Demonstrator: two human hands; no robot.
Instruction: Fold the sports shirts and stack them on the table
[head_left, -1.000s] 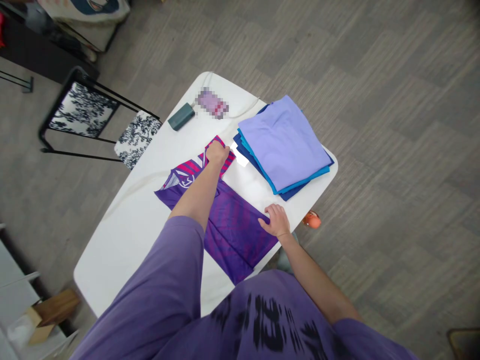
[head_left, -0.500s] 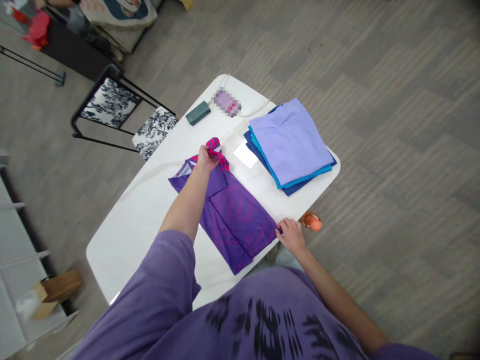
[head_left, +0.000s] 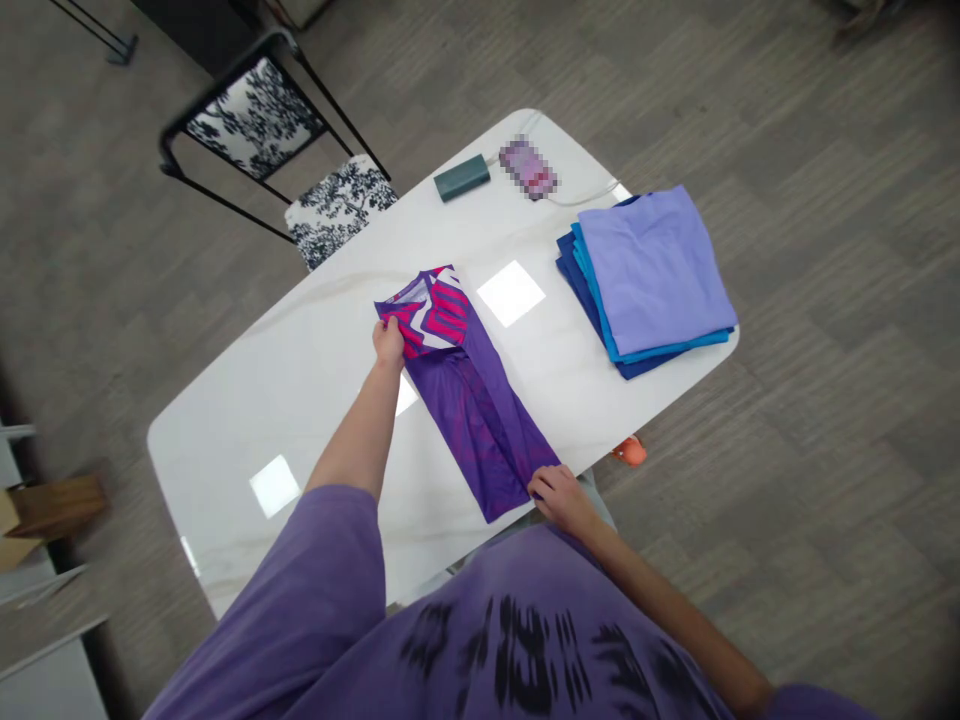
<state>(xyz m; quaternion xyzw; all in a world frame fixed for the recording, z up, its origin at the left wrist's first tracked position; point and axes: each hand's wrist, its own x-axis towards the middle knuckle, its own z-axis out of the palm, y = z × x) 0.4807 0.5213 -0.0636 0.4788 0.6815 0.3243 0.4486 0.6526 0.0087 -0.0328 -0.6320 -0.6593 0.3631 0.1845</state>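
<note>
A purple shirt (head_left: 469, 425) with a pink-and-white patterned top part lies folded into a long narrow strip on the white table (head_left: 315, 370). At its neck end, my left hand (head_left: 388, 342) pinches the edge beside the collar, thumb on top. My right hand (head_left: 564, 498) is at the hem by the table's near edge, its curled fingers holding the lower corner. A stack of folded shirts (head_left: 652, 275), lavender on top with blue ones beneath, rests at the table's right end.
Toward the far edge of the table lie a dark green case (head_left: 462, 178) and a blurred-out phone (head_left: 529, 168) with a white cable. A black-framed chair (head_left: 337, 210) with a patterned seat stands beyond the table. A cardboard box (head_left: 56, 508) is at the lower left.
My left hand has gone from the bunched patterned fabric to the collar-side edge. The shirt's right side is now folded inward, making it narrower. My right hand stays at the hem.
</note>
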